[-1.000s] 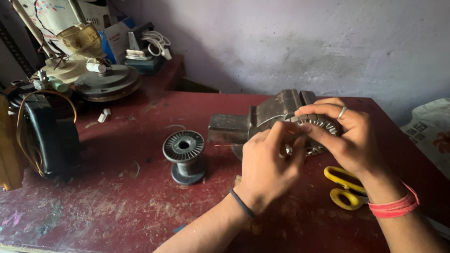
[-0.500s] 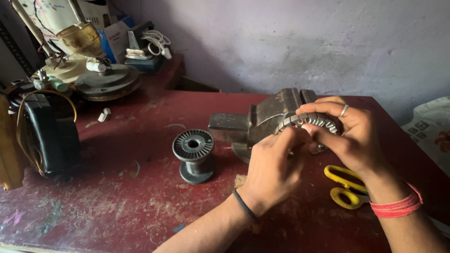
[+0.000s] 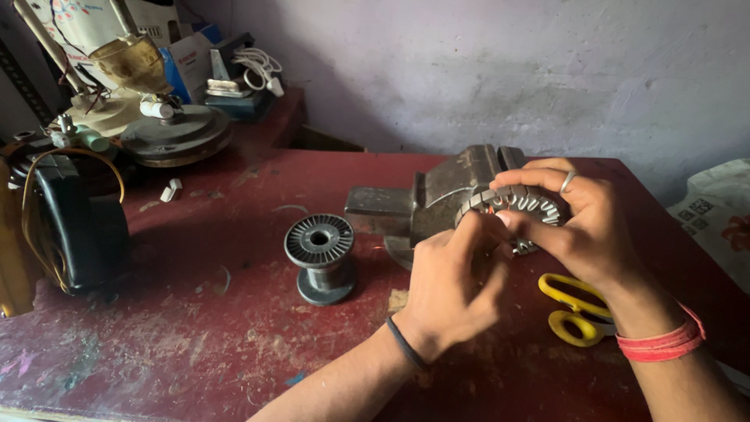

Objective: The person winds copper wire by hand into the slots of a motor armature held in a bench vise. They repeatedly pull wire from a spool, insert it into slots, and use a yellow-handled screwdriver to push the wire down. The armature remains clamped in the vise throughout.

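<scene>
Two hands' fingers gripping one slotted metal ring (image 3: 519,202); one spool (image 3: 320,256), one vise (image 3: 437,195).

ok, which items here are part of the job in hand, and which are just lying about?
In use:
left hand
right hand
slotted metal ring
bench vise

Lying about:
grey spool
yellow scissors
black box with wire

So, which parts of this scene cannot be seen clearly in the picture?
Head view only:
- Slotted metal ring: its lower part and middle are hidden by the left hand and right hand.
- Bench vise: its jaws are covered by the ring and hands.
- Yellow scissors: the blades are hidden under the right wrist.
- Empty grey spool: fully visible, for contrast.
- Black device: cut off by the left edge.
</scene>
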The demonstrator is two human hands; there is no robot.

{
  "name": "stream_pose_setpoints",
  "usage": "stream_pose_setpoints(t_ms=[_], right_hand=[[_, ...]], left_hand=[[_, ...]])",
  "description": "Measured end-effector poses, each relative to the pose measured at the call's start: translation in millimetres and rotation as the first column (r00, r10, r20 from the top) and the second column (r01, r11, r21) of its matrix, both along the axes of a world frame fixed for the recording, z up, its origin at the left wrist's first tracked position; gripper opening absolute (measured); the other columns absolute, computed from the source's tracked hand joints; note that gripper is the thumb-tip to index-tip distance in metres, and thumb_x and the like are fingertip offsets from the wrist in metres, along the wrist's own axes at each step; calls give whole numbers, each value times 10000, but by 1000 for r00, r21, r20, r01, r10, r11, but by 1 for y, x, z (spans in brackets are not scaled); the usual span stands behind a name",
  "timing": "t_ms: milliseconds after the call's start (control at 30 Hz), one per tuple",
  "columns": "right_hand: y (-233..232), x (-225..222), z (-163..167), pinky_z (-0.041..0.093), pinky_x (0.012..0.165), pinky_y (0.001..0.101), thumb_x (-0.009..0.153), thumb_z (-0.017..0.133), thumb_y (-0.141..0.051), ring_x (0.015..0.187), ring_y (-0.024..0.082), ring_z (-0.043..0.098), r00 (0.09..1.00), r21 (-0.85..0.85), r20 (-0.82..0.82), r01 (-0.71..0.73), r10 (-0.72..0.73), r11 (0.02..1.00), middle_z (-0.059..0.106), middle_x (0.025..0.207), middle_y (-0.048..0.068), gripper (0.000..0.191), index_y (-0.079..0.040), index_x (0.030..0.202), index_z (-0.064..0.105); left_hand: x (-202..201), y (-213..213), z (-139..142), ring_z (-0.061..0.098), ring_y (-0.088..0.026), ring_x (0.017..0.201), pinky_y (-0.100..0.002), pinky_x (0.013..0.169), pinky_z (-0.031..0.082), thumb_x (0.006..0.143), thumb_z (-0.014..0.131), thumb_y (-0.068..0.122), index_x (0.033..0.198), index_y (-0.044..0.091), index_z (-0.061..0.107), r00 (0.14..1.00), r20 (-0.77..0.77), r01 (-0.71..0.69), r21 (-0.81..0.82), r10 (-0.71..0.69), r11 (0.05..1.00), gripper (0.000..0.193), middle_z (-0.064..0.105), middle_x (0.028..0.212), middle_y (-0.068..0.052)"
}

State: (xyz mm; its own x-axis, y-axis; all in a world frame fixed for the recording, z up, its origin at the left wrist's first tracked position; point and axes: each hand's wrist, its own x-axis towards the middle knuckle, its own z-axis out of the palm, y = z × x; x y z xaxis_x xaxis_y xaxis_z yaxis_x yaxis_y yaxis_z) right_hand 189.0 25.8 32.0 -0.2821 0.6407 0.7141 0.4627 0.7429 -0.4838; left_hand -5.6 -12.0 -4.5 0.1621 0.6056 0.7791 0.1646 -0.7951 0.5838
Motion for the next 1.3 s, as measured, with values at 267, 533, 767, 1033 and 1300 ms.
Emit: stream_pose_setpoints(t_ms=[267, 533, 767, 1033, 1300], right_hand=[[0, -3, 0, 526, 964, 298, 769, 763, -94, 1104, 162, 669, 996, -34, -9, 87, -87, 996, 732, 1103, 57, 333, -41, 1098, 769], [-3, -13, 5, 484, 995, 323, 806, 795, -116, 1088, 203, 651, 991, 49, 33, 127, -129, 991, 728, 1057, 89, 255, -28, 1041, 756], [-3, -13, 5, 489, 1002, 334, 823, 779, -164, 1127, 210, 649, 993, 20, 33, 115, -116, 993, 724, 1064, 97, 230, -15, 999, 768], [-3, -12, 5, 500, 974, 326, 794, 797, -189, 1105, 206, 657, 994, -4, 27, 107, -107, 994, 719, 1058, 101, 262, -16, 989, 768], [-5, -14, 6, 501, 966, 321, 768, 819, -170, 1077, 202, 660, 992, 14, 51, 119, -120, 993, 719, 1055, 89, 261, -22, 976, 765]], left_hand=[[3, 2, -1, 743, -307, 803, -367, 728, 581, 881, 643, 63, 1107, 69, 563, 999, -19, 25, -38, -26, 999, 240, 731, 882, -115], [5, 3, -2, 742, -282, 717, -348, 653, 575, 882, 645, 62, 1087, 72, 549, 999, -8, 51, -130, -52, 990, 227, 724, 837, -103], [3, 1, 0, 725, -277, 675, -344, 641, 571, 858, 655, 73, 1062, 65, 544, 998, -25, 47, -143, -51, 989, 233, 708, 796, -105], [5, -2, -4, 708, -226, 621, -312, 607, 553, 813, 698, 90, 1005, 33, 524, 998, 30, 62, -203, -57, 977, 265, 687, 750, -114], [10, -4, -1, 516, -104, 542, -293, 526, 470, 786, 679, 46, 965, 17, 497, 996, 89, 52, -384, -19, 922, 256, 566, 639, -61]])
